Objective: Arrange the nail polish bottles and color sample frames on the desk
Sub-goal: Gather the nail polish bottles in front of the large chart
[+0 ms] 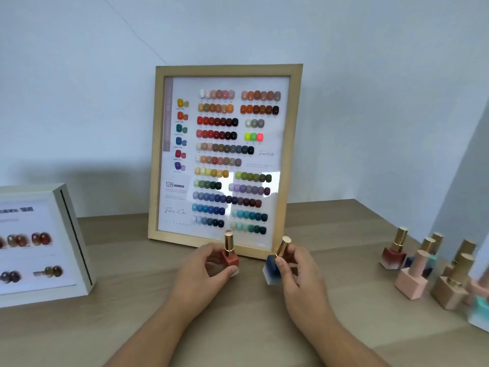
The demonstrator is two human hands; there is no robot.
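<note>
Each hand grips a bottle before the wooden frame [292, 165] reading "128 COLOR"

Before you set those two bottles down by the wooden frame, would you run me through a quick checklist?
1. Left hand grips the red bottle: ok.
2. Right hand grips the blue bottle: ok.
3. Red bottle upright: ok.
4. Blue bottle upright: not ok, tilted.
5. Bare desk before the wooden frame: ok.
6. Wooden frame stably propped: cannot tell, its back is hidden.
</note>
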